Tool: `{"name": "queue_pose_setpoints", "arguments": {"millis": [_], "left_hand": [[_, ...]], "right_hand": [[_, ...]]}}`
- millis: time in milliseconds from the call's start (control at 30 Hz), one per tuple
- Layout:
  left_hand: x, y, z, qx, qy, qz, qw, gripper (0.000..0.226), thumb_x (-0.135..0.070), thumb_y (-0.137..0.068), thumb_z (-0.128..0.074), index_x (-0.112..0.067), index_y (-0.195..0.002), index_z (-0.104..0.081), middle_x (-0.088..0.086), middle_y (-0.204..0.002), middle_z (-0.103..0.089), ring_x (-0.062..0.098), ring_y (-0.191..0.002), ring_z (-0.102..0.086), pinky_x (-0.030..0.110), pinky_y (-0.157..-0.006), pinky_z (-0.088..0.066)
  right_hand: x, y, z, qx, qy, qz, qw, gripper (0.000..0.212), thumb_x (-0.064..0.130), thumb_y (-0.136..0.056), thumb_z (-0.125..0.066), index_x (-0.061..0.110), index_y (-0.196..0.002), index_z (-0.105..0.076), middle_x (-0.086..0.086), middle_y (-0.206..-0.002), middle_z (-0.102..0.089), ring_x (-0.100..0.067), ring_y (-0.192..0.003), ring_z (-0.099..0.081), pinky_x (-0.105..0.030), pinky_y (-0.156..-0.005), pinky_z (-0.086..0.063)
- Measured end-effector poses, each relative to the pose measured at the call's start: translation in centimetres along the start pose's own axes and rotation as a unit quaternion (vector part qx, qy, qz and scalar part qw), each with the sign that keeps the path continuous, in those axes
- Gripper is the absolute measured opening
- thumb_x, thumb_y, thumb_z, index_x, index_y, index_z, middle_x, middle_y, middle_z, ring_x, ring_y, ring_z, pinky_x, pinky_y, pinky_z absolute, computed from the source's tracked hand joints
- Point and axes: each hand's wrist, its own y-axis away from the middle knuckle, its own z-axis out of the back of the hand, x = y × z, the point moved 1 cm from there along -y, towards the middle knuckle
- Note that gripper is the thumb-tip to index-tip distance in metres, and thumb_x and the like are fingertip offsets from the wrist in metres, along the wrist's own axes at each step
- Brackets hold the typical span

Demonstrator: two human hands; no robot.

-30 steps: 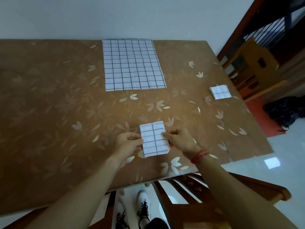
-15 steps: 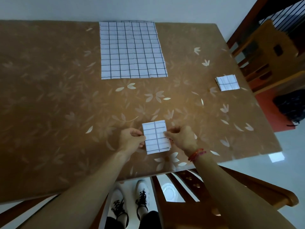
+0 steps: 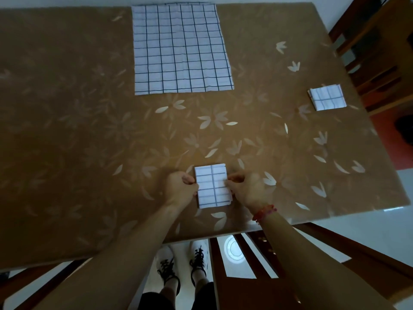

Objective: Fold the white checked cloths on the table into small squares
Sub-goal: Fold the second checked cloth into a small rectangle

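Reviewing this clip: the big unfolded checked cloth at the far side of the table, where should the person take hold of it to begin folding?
Probably the two near corners of the unfolded cloth, one per hand, reaching in from the person's side. It lies flat and spread, its near edge straight and free, so those corners can be pinched and carried over to the far edge.

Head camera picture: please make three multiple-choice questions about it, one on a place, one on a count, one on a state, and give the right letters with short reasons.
1. Where does the finished small folded cloth lie?
A. near the table's right edge
B. on the floor
C. on the big cloth

2. How many checked cloths are on the table?
A. one
B. three
C. five

3. In what state is the large cloth at the far side?
A. rolled up
B. hanging off a chair
C. spread flat

Answers: 1 A, it sits alone by the right edge. 2 B, one spread, one finished, and one folded cloth held between the left hand and the right hand. 3 C, it lies open and flat.
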Motion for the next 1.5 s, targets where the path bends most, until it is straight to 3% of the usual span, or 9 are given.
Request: {"name": "queue_pose_setpoints", "arguments": {"millis": [300,533,733,900,967,1067,1200,1367,1500], "left_hand": [[0.7,-0.5,-0.2,-0.008,-0.068,-0.03,0.997,0.02,-0.008,-0.072,-0.078,-0.021,-0.072,-0.062,-0.002,-0.074,-0.066,0.015,-0.071,-0.064,0.039,-0.071,-0.058],[1.1,-0.6,-0.2,-0.006,-0.083,-0.049,0.995,0.02,-0.01,-0.075,-0.077,-0.023,-0.074,-0.062,-0.003,-0.076,-0.067,0.016,-0.072,-0.066,0.038,-0.07,-0.059],[1.1,-0.5,-0.1,-0.011,-0.08,-0.063,0.995,0.015,-0.012,-0.077,-0.075,-0.021,-0.077,-0.064,-0.003,-0.075,-0.068,0.014,-0.07,-0.066,0.035,-0.07,-0.059],[1.2,-0.1,0.3,-0.018,-0.106,-0.114,0.988,0.01,-0.015,-0.081,-0.073,-0.019,-0.081,-0.064,-0.009,-0.08,-0.065,0.004,-0.075,-0.06,0.017,-0.065,-0.048],[1.3,0.1,0.6,-0.024,-0.141,-0.198,0.97,0.004,-0.015,-0.086,-0.066,-0.018,-0.088,-0.064,-0.008,-0.09,-0.063,0.004,-0.082,-0.057,0.017,-0.071,-0.046],[2.1,0.0,0.7,-0.016,-0.217,-0.314,0.924,0.024,-0.014,-0.096,-0.05,-0.008,-0.116,-0.063,0.002,-0.12,-0.061,0.013,-0.111,-0.054,0.024,-0.097,-0.043],[2.7,-0.4,0.0,0.003,-0.321,-0.391,0.863,0.045,-0.018,-0.095,-0.033,0.003,-0.13,-0.054,0.016,-0.136,-0.053,0.029,-0.129,-0.047,0.043,-0.107,-0.039],[4.2,-0.6,-0.6,0.057,-0.444,-0.377,0.811,0.065,-0.034,-0.088,-0.028,-0.003,-0.144,-0.037,0.013,-0.152,-0.033,0.023,-0.144,-0.024,0.039,-0.117,-0.015],[4.8,-0.5,-0.8,0.052,-0.468,-0.374,0.799,0.066,-0.035,-0.09,-0.024,-0.003,-0.148,-0.028,0.012,-0.156,-0.023,0.021,-0.146,-0.013,0.041,-0.116,-0.013]], "right_hand": [[-0.2,0.0,-0.5,-0.018,0.01,0.011,1.0,0.019,0.029,-0.081,-0.075,0.022,-0.099,-0.075,0.008,-0.094,-0.074,-0.006,-0.084,-0.065,-0.028,-0.082,-0.056],[0.0,0.2,-0.5,-0.025,0.009,0.019,0.999,0.017,0.026,-0.082,-0.075,0.021,-0.098,-0.076,0.005,-0.097,-0.074,-0.007,-0.085,-0.065,-0.029,-0.083,-0.056],[0.1,0.3,-0.5,-0.033,0.015,0.029,0.999,0.018,0.026,-0.082,-0.075,0.02,-0.098,-0.077,0.006,-0.097,-0.074,-0.003,-0.08,-0.061,-0.018,-0.075,-0.049],[0.1,0.6,-0.2,-0.037,-0.006,0.021,0.999,0.016,0.028,-0.082,-0.074,0.023,-0.097,-0.075,0.01,-0.093,-0.072,-0.002,-0.082,-0.063,-0.008,-0.066,-0.043],[0.3,1.0,0.1,-0.054,-0.008,0.031,0.998,0.017,0.032,-0.084,-0.072,0.024,-0.098,-0.074,0.01,-0.089,-0.071,-0.003,-0.08,-0.063,-0.008,-0.063,-0.042],[1.1,1.7,-0.1,-0.074,0.042,0.103,0.991,0.02,0.036,-0.09,-0.062,0.025,-0.105,-0.069,0.006,-0.094,-0.069,-0.01,-0.081,-0.064,-0.024,-0.069,-0.053],[1.9,2.5,-1.6,-0.11,0.154,0.319,0.929,0.028,0.028,-0.093,-0.054,0.016,-0.117,-0.062,-0.004,-0.115,-0.055,-0.018,-0.098,-0.056,-0.033,-0.079,-0.052],[1.8,2.6,-5.2,-0.018,0.241,0.435,0.868,0.049,0.018,-0.098,-0.038,0.0,-0.144,-0.041,-0.019,-0.151,-0.037,-0.03,-0.142,-0.032,-0.04,-0.115,-0.031],[0.6,1.5,-6.4,0.053,0.291,0.409,0.863,0.059,0.027,-0.099,-0.024,0.0,-0.151,-0.018,-0.015,-0.16,-0.017,-0.023,-0.15,-0.01,-0.042,-0.121,-0.018]]}}
